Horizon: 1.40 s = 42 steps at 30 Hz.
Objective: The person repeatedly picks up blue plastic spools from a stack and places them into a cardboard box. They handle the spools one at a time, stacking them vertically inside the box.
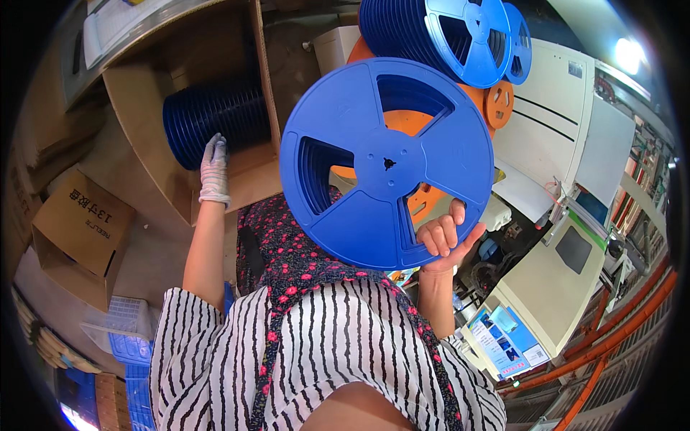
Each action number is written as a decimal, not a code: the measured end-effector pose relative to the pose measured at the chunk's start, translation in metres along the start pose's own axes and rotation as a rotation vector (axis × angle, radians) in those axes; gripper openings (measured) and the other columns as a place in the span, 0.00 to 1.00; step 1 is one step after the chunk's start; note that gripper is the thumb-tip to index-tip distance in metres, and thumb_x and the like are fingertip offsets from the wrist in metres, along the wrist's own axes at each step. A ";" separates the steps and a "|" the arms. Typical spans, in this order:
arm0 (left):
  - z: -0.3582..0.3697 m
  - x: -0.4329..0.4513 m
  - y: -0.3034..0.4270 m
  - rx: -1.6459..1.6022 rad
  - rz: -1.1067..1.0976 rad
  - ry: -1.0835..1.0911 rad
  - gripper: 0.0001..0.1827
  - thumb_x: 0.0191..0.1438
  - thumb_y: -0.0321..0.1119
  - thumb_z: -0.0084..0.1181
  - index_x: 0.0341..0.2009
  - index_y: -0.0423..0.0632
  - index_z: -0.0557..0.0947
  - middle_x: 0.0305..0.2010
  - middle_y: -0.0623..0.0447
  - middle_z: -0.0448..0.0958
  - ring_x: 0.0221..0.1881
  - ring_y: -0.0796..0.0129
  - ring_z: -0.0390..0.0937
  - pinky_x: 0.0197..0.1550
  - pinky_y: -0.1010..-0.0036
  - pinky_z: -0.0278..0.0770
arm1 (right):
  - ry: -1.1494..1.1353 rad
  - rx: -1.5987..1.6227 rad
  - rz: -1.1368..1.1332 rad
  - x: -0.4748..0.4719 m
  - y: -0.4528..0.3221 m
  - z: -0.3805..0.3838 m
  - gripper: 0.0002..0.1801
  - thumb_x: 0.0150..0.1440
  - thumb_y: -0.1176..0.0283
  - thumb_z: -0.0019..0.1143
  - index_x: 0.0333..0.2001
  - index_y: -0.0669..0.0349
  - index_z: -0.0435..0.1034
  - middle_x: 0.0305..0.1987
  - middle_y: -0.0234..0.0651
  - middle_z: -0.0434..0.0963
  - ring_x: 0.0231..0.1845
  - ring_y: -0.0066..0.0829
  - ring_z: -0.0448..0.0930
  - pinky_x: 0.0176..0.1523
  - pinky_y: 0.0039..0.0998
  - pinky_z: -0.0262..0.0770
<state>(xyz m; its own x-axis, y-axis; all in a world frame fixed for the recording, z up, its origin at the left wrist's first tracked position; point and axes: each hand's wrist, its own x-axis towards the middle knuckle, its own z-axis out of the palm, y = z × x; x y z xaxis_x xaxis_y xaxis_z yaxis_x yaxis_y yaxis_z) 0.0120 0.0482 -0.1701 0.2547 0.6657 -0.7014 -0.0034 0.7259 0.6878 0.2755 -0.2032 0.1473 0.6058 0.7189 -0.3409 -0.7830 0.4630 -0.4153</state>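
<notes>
My bare right hand (pixel 446 237) grips the lower right rim of a blue plastic reel (pixel 377 161), fingers through one of its openings. More blue flanges show behind its front face, and orange reels (pixel 500 105) show beyond. On the left, my left hand (pixel 215 167), in a pale striped glove, rests against a row of dark blue reels (pixel 186 129) lying on edge inside an open cardboard box (pixel 145 129). Its fingers are extended close together; whether they grip a reel is hard to tell. Further blue reels (pixel 477 32) are lined up at the top.
A smaller cardboard box (pixel 81 221) with writing stands at the far left, above blue plastic baskets (pixel 129 345). Papers (pixel 118 27) lie on a surface at upper left. To the right are a white cabinet (pixel 544 97) and a beige machine (pixel 555 280). Orange pipes (pixel 620 307) run beyond.
</notes>
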 end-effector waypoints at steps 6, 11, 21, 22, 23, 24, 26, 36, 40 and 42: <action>0.087 -0.086 0.105 0.514 0.847 0.008 0.16 0.56 0.20 0.50 0.49 0.44 0.79 0.52 0.48 0.75 0.54 0.62 0.73 0.57 0.70 0.69 | -0.113 0.076 0.059 0.006 0.005 0.000 0.25 0.61 0.45 0.49 0.39 0.57 0.60 0.13 0.20 0.57 0.11 0.13 0.60 0.17 0.17 0.56; 0.172 -0.153 0.154 0.728 1.098 -0.550 0.15 0.38 0.33 0.67 0.35 0.49 0.83 0.36 0.49 0.76 0.37 0.54 0.74 0.46 0.59 0.70 | -0.140 -0.027 0.146 0.015 0.016 0.009 0.27 0.59 0.42 0.49 0.39 0.56 0.60 0.12 0.19 0.57 0.10 0.13 0.60 0.17 0.18 0.54; 0.183 -0.152 0.122 0.800 0.913 -0.531 0.02 0.44 0.27 0.59 0.26 0.45 0.80 0.28 0.46 0.75 0.32 0.51 0.73 0.39 0.61 0.70 | -0.152 -0.254 0.212 0.003 0.035 0.021 0.28 0.57 0.40 0.51 0.37 0.54 0.59 0.11 0.19 0.57 0.08 0.14 0.60 0.16 0.18 0.54; 0.186 -0.151 0.115 0.788 0.920 -0.523 0.02 0.44 0.27 0.59 0.26 0.45 0.79 0.28 0.45 0.75 0.32 0.51 0.73 0.38 0.61 0.70 | -0.159 -0.270 0.212 0.003 0.036 0.022 0.28 0.57 0.40 0.51 0.37 0.54 0.59 0.11 0.19 0.57 0.08 0.14 0.60 0.16 0.18 0.54; 0.188 -0.150 0.108 0.775 0.926 -0.516 0.02 0.44 0.26 0.58 0.26 0.44 0.79 0.28 0.45 0.74 0.32 0.50 0.73 0.38 0.61 0.71 | -0.152 -0.270 0.199 0.001 0.036 0.020 0.28 0.57 0.40 0.51 0.37 0.54 0.59 0.11 0.19 0.57 0.08 0.14 0.60 0.16 0.18 0.54; 0.189 -0.145 0.103 0.725 0.827 -0.498 0.02 0.46 0.24 0.56 0.27 0.43 0.77 0.30 0.43 0.73 0.32 0.48 0.72 0.37 0.59 0.72 | -0.146 -0.270 0.185 -0.001 0.035 0.017 0.28 0.57 0.40 0.51 0.37 0.54 0.59 0.11 0.19 0.57 0.09 0.14 0.60 0.16 0.18 0.54; 0.182 -0.136 0.099 0.655 0.791 -0.433 0.02 0.47 0.23 0.56 0.28 0.42 0.78 0.29 0.46 0.73 0.30 0.54 0.72 0.35 0.65 0.72 | -0.132 -0.271 0.154 -0.005 0.034 0.015 0.28 0.57 0.40 0.51 0.37 0.54 0.59 0.11 0.19 0.56 0.09 0.13 0.60 0.16 0.18 0.54; 0.177 -0.148 0.104 0.614 0.980 -0.700 0.10 0.44 0.24 0.62 0.34 0.47 0.84 0.35 0.50 0.76 0.39 0.57 0.73 0.44 0.64 0.71 | -0.122 -0.221 0.080 -0.013 0.030 0.007 0.26 0.58 0.42 0.51 0.36 0.54 0.58 0.11 0.18 0.56 0.09 0.13 0.61 0.14 0.17 0.53; 0.175 -0.145 0.104 0.586 0.912 -0.793 0.07 0.45 0.23 0.58 0.31 0.45 0.79 0.37 0.48 0.75 0.39 0.57 0.73 0.44 0.67 0.71 | -0.127 -0.238 0.093 -0.016 0.032 0.006 0.27 0.58 0.41 0.51 0.36 0.54 0.58 0.11 0.18 0.56 0.09 0.13 0.61 0.14 0.18 0.54; 0.169 -0.145 0.099 0.438 0.805 -0.831 0.05 0.45 0.23 0.56 0.30 0.44 0.76 0.37 0.47 0.74 0.39 0.58 0.73 0.44 0.69 0.70 | -0.123 -0.237 0.077 -0.017 0.031 0.006 0.27 0.58 0.41 0.51 0.36 0.54 0.58 0.11 0.18 0.56 0.09 0.13 0.61 0.14 0.18 0.54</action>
<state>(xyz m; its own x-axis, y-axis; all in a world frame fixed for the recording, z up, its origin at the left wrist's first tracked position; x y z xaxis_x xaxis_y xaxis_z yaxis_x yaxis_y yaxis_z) 0.1379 -0.0054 0.0310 0.8669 0.4680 0.1716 -0.1602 -0.0645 0.9850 0.2396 -0.1983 0.1448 0.5124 0.8118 -0.2800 -0.7628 0.2806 -0.5826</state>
